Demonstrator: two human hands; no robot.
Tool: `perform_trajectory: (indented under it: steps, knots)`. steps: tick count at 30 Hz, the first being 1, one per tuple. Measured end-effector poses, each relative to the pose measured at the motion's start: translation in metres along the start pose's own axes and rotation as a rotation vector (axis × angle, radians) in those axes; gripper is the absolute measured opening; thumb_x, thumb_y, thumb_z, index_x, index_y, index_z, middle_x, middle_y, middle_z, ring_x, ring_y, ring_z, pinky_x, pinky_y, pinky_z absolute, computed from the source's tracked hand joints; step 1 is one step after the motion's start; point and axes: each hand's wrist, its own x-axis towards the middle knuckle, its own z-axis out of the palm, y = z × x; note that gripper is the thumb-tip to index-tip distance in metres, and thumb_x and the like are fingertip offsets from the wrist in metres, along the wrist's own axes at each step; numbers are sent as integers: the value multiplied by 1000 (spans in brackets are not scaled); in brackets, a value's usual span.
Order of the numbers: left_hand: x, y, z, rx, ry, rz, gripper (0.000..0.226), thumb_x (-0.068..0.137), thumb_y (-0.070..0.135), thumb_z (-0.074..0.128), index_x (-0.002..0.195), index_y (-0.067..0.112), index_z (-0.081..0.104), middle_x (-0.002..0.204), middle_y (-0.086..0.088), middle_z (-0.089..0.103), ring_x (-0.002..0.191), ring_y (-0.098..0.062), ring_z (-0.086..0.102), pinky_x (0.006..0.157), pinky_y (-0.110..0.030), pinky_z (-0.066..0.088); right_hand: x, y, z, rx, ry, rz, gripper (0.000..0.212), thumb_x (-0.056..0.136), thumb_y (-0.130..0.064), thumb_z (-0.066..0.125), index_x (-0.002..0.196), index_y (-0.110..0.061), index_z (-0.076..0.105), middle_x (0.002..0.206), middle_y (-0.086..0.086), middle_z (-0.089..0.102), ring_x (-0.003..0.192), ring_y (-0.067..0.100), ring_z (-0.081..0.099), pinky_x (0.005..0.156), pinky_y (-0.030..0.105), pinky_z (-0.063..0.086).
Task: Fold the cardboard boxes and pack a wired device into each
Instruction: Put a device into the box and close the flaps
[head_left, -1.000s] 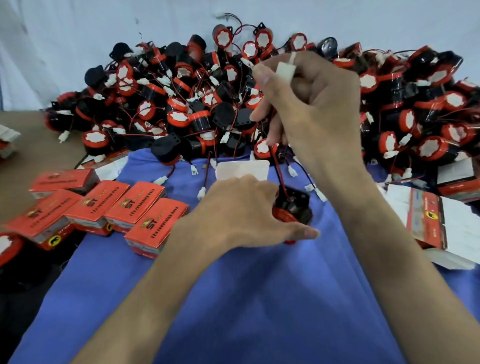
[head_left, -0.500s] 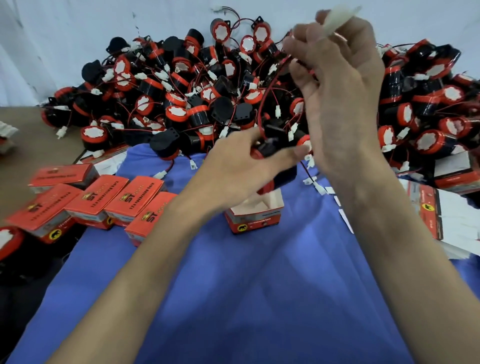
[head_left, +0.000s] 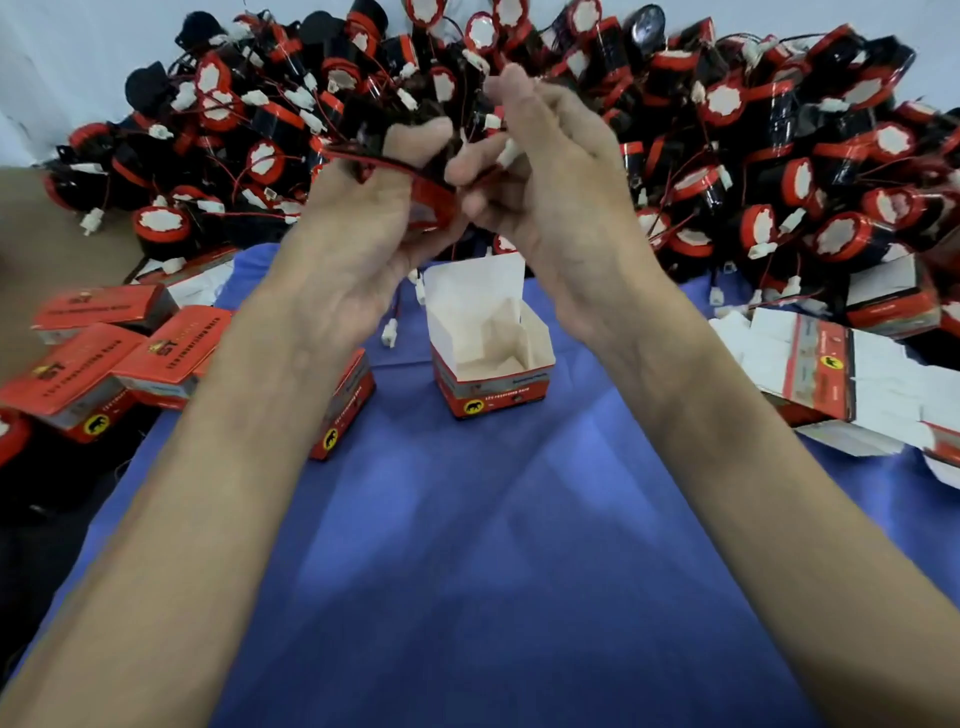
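While the left hand (head_left: 358, 234) grips the device (head_left: 431, 205) above the open box (head_left: 491, 364), the right hand (head_left: 561, 197) pinches its wire (head_left: 384, 165), apparently gathering it so both fit inside.

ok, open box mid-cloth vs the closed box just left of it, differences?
The open box has its lid flap up, white inside showing; the closed box is shut. The open box faces the camera squarely; the closed box sits angled. Both are red with a yellow badge, on the blue cloth.
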Motion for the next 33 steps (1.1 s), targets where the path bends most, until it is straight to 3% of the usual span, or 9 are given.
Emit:
perform_trajectory:
  steps: [2, 4, 7, 12, 17, 20, 25, 30, 33]
  knots:
    - [5, 2, -4, 67, -24, -29, 8, 89, 11, 64, 82, 15, 65, 67, 4, 67, 65, -8, 64, 66, -21, 54, 1, 4, -4, -20, 3, 70, 16, 102, -19, 44, 113, -8, 47, 51, -7, 57, 48, 8, 50, 52, 21, 45]
    - [3, 3, -6, 106, -56, -58, 10, 84, 6, 68, 84, 16, 64, 71, 3, 68, 71, -11, 66, 66, -23, 55, 5, 3, -9, -27, -17, 181, 11, 101, -14, 44, 111, -10, 45, 50, -6, 52, 45, 7, 44, 48, 21, 40]
    - [4, 0, -9, 91, -153, -86, 18, 76, 20, 70, 92, 16, 62, 78, 1, 68, 77, -13, 66, 72, -26, 56, 12, 4, -15, -125, -128, 303, 11, 101, -8, 41, 112, -10, 45, 54, -3, 46, 42, 7, 38, 44, 20, 35]
    - [-2, -7, -12, 12, -285, -82, 19, 70, 31, 63, 79, 15, 68, 88, -3, 69, 84, -15, 65, 77, -29, 57, 13, 8, -37, -243, -238, 318, 16, 100, -14, 48, 87, -10, 56, 63, -4, 51, 49, 4, 43, 48, 16, 37]
    - [0, -19, -15, 81, -364, -118, 48, 71, 21, 64, 115, 2, 54, 102, -8, 64, 87, -14, 67, 78, -27, 57, 15, 12, -54, -296, -226, 386, 16, 95, -11, 56, 107, -1, 62, 70, 0, 60, 51, 2, 53, 51, 12, 44]
    - [2, -24, -17, 84, -370, -146, 46, 66, 14, 73, 109, 9, 56, 101, -2, 67, 91, -15, 70, 76, -30, 57, 17, 16, -55, -335, -193, 394, 10, 96, -8, 54, 103, -4, 61, 68, -1, 64, 58, 3, 62, 57, 12, 48]
    - [0, -25, -14, 232, -432, -117, 56, 54, 3, 78, 104, 21, 60, 100, 3, 64, 93, -13, 68, 72, -28, 58, 16, 23, -53, -492, -258, 328, 25, 93, 9, 46, 110, 2, 63, 95, 17, 69, 81, 15, 68, 72, 20, 54]
    - [-1, -17, -14, 488, -361, -20, 66, 46, 17, 85, 108, 24, 64, 102, -4, 66, 86, -7, 68, 71, -19, 55, 15, 20, -49, -381, -308, 312, 31, 102, -21, 43, 90, -8, 69, 73, 0, 71, 66, 6, 67, 63, 14, 51]
    - [-3, -16, -11, 613, -280, 33, 65, 49, 20, 91, 109, 23, 66, 101, -1, 70, 87, -9, 69, 66, -16, 53, 15, 14, -52, -347, -372, 323, 50, 96, -53, 42, 95, -15, 75, 94, 7, 74, 83, 9, 69, 70, 14, 51]
